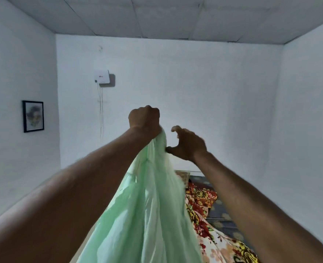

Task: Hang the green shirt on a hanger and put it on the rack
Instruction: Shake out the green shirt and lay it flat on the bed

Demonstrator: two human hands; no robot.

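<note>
Green shirt (pixel 147 205) bunched in clenched left hand (pixel 144 117), right hand (pixel 187 143) loose-fingered beside it, floral bedding (pixel 200 198) below

The shirt (pixel 147 215) runs off the bottom edge, its top hidden inside the left hand (pixel 144 118). Right of the shirt, bedding (pixel 200 198) is half covered by it; far left, the picture (pixel 33 116) is too blurred to make out.

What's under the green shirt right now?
The green shirt hangs from the left hand. Past its right edge a floral bedspread shows below; whatever lies directly under the shirt is covered. No hanger visible.
</note>
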